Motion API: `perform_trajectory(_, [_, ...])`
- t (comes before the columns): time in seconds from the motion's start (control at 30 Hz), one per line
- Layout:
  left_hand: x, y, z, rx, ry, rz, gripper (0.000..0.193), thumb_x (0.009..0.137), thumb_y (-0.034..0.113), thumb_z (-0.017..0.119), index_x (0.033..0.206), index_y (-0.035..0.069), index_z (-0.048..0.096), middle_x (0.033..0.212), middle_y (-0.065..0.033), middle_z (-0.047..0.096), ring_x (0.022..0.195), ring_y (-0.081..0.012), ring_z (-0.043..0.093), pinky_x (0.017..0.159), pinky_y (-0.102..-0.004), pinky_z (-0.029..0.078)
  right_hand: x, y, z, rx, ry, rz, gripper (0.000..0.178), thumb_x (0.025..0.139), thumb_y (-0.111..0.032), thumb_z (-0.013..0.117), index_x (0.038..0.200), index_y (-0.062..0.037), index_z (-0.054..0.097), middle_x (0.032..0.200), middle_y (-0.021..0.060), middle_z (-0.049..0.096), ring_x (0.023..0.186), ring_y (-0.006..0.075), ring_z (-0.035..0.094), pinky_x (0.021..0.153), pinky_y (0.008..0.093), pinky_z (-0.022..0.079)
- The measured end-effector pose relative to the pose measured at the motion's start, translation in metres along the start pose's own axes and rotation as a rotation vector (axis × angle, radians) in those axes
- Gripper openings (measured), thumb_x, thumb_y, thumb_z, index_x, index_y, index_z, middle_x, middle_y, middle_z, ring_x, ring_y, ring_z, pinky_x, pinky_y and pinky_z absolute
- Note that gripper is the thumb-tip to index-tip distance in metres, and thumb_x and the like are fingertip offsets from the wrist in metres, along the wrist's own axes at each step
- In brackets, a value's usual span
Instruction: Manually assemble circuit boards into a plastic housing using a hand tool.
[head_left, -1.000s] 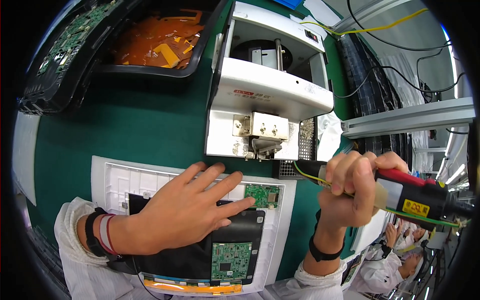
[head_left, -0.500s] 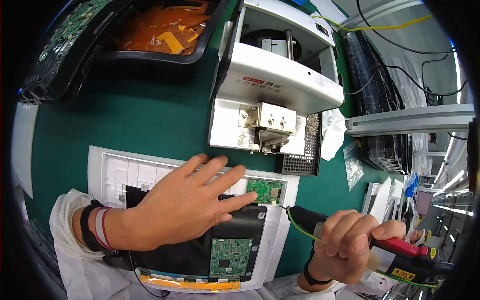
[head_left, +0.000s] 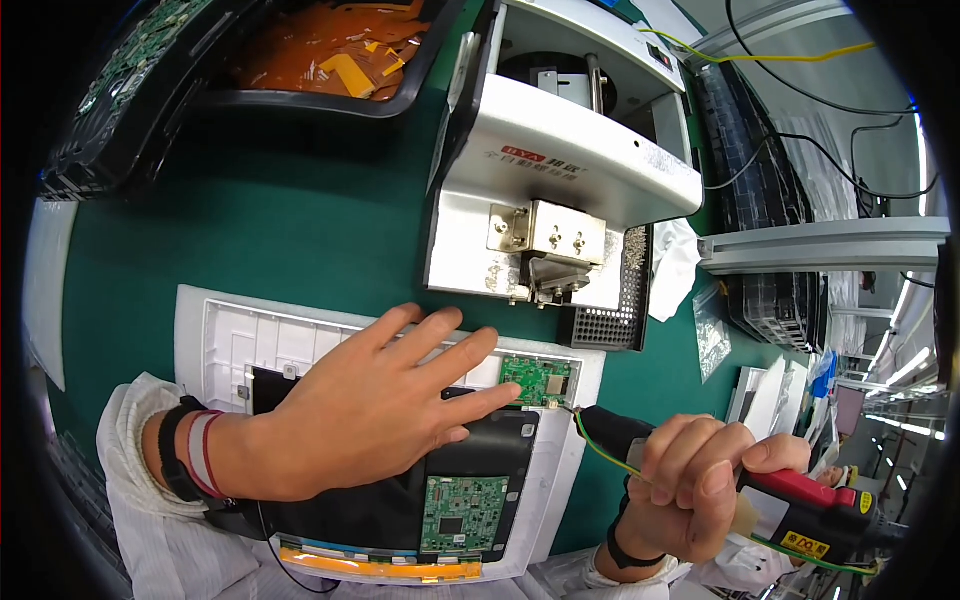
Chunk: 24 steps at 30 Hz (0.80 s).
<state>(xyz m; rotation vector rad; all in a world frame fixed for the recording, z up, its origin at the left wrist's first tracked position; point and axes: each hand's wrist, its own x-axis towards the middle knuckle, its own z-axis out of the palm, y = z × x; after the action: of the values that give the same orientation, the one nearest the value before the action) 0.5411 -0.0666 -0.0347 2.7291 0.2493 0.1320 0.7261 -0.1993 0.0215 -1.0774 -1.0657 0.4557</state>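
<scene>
The person's left hand [head_left: 365,405] lies palm down across a shallow white plastic panel [head_left: 552,470], its fingers fanned apart and pointing up and to the right, the thumb partly tucked beneath. Its index fingertip overlaps the left edge of a small green circuit board [head_left: 535,378] in the panel's upper right corner. The right hand [head_left: 700,480], wrist raised beyond the panel's right side, has its fingers clamped around a black and red electric screwdriver [head_left: 825,525] tilted with its nose pointing left. The driver's thin tip is at that board's lower right corner; whether it touches is too small to tell.

The left hand hides the panel's middle and part of a black sheet [head_left: 350,520] inside it. A second, larger green circuit board [head_left: 463,515] shows fully below. The screwdriver's rear end fades toward the dark lens rim.

The panel rests on a green worktop [head_left: 250,230], nearest the person. Beyond it stands a white and silver metal machine [head_left: 590,150]; at upper left, a black plastic tray [head_left: 330,103] holds orange film pieces. Grey metal framing [head_left: 830,243] and bright ceiling lights fill the right.
</scene>
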Motion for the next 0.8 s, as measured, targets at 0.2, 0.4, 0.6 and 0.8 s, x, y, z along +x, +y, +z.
perform_trajectory(0.2, [-0.0028,0.0011,0.0012,0.000,0.006,0.005,0.052,0.082,0.033,0.069,0.132,0.027,0.056,0.133,-0.0110,0.050,0.116,-0.0302,0.047,0.096,-0.0407,0.040,-0.0024,0.0002,0.0023,-0.005,-0.011,-0.012,0.023,0.090,0.001,0.051,0.101,-0.0085,0.032,0.060,0.0039,0.041,0.043,0.0119,0.040,0.042,0.0260,0.037])
perform_trajectory(0.4, [-0.0010,0.0009,0.0001,0.000,0.004,-0.001,0.052,0.081,0.033,0.069,0.131,0.027,0.056,0.132,-0.0110,0.050,0.116,-0.0300,0.047,0.096,-0.0405,0.040,-0.0014,0.0008,0.0006,-0.001,-0.021,-0.009,0.023,0.090,0.001,0.050,0.100,-0.0084,0.032,0.060,0.0038,0.042,0.043,0.0119,0.040,0.042,0.0260,0.038])
perform_trajectory(0.6, [0.0000,0.0010,0.0013,-0.004,0.007,-0.005,0.051,0.081,0.033,0.069,0.131,0.027,0.056,0.132,-0.0110,0.050,0.116,-0.0300,0.047,0.096,-0.0403,0.040,-0.0009,0.0005,-0.0005,-0.018,-0.026,-0.009,0.023,0.090,0.000,0.050,0.101,-0.0084,0.032,0.059,0.0032,0.041,0.043,0.0116,0.040,0.043,0.0260,0.038])
perform_trajectory(0.8, [-0.0012,0.0009,0.0033,-0.009,0.016,-0.007,0.051,0.081,0.032,0.070,0.130,0.027,0.057,0.132,-0.0108,0.050,0.116,-0.0299,0.048,0.096,-0.0402,0.040,-0.0020,0.0013,0.0004,-0.031,-0.027,-0.007,0.022,0.091,0.000,0.050,0.101,-0.0086,0.032,0.058,0.0028,0.041,0.042,0.0114,0.040,0.042,0.0256,0.037])
